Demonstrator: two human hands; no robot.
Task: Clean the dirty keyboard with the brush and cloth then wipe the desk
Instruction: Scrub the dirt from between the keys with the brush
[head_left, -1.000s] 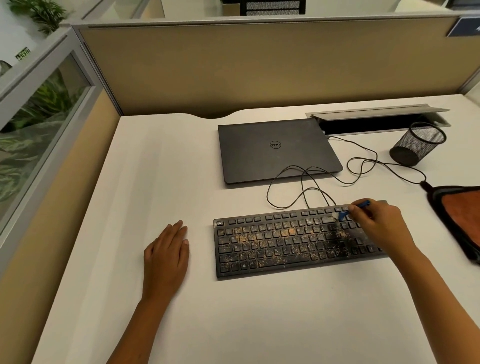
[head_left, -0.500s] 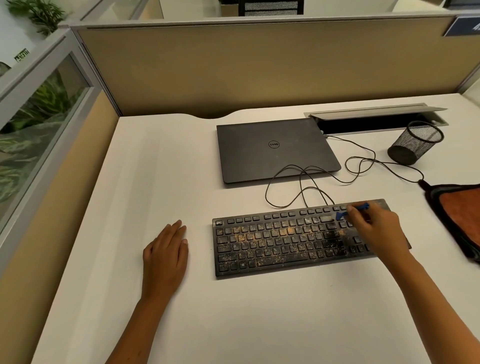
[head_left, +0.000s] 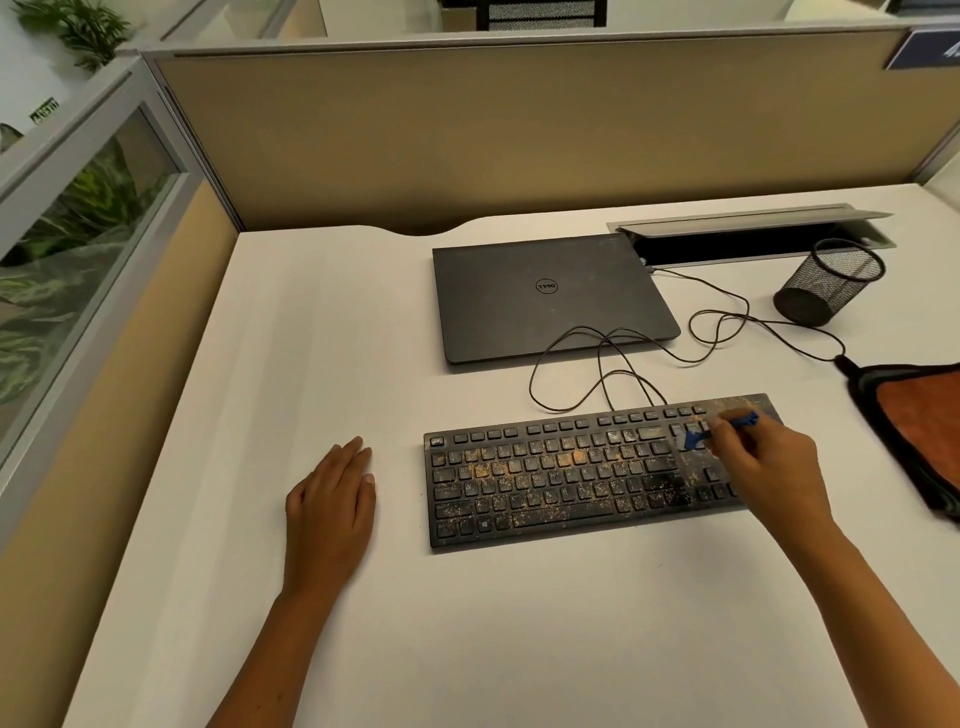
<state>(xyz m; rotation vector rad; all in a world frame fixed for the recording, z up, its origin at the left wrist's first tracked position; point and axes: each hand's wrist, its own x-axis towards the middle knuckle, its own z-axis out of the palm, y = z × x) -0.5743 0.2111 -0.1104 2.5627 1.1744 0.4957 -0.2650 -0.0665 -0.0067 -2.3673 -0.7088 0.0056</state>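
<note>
Here the right hand (head_left: 769, 467) pinches a small blue brush (head_left: 719, 428) between curled fingers and thumb, the handle poking out past the knuckles toward the far right and the head angled down to the left. The brush head sits on the keys near the upper right part of the keyboard (head_left: 571, 478), among the small key cluster there. The hand itself covers the right end of the board, with its forearm running off toward the lower right corner.

The keyboard is black and lies square on the white desk (head_left: 467, 623). Orange-tan crumbs speckle most of its keys, thickest across the middle rows, and a dusting of the same grit lies on the top right corner of its frame.

The left hand (head_left: 332, 504) lies flat on the desk just left of the keyboard, palm down, fingers straight and together, holding nothing and not touching the board.

At the right edge, an orange cloth (head_left: 919, 421) with a dark border lies on the desk, near the keyboard's right end but apart from it.

Beyond the keyboard a closed dark laptop (head_left: 550, 296) rests on the desk. A thin black cable (head_left: 602, 364) loops between the two and trails right. A black mesh pen cup (head_left: 828, 283) lies tipped on its side in front of an open cable tray (head_left: 753, 223).
</note>
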